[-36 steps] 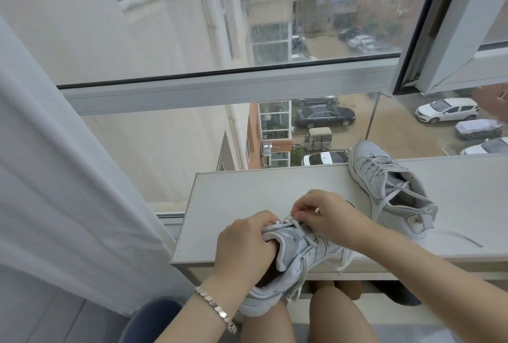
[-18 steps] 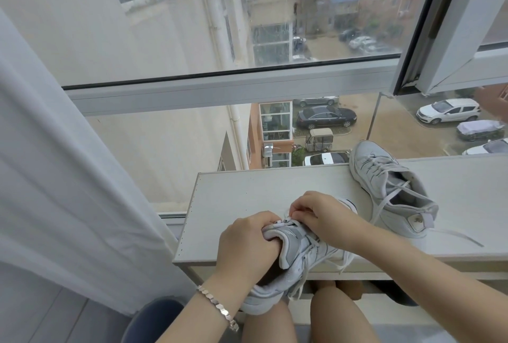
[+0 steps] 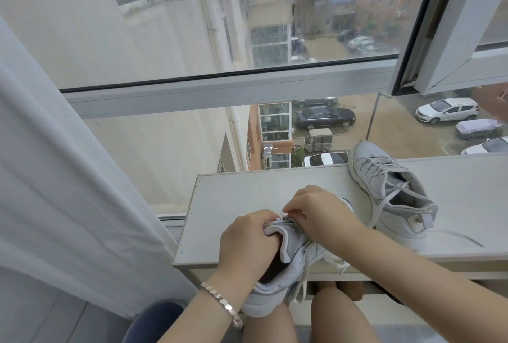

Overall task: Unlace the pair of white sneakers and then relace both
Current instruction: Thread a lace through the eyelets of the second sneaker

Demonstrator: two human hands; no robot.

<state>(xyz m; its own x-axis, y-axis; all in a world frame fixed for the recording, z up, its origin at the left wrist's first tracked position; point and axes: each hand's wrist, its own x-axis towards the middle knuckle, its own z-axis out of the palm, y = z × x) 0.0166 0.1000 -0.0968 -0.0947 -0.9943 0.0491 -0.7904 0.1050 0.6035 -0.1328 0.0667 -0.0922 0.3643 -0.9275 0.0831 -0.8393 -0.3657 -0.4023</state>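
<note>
1. Left hand [image 3: 247, 243] grips the near sneaker [image 3: 295, 257] at its collar. The fingers are curled over the tongue and into the opening, holding the shoe steady.
2. Right hand [image 3: 321, 213] reaches over the top of the same shoe. Its thumb and fingertips are pressed together, pinching the lace [image 3: 286, 217] at the uppermost eyelets, just beside the left hand's knuckles.
3. The near sneaker lies tilted. Its heel rests on the person's left thigh [image 3: 264, 326] and its front lies on the edge of the white board [image 3: 233, 191] below the window [image 3: 220, 92]. Loose lengths of lace hang down its side over the board's front edge.
4. The second sneaker [image 3: 393, 197] stands on the board to the right, near the right forearm but apart from it, toe towards the glass. It is loosely laced, and its trailing lace [image 3: 461, 237] lies across the board to the right.
5. A silver bracelet [image 3: 222, 304] sits on the left wrist.
6. A pale curtain [image 3: 55, 177] hangs at the left, and parked cars [image 3: 324, 117] show far below through the glass.
</note>
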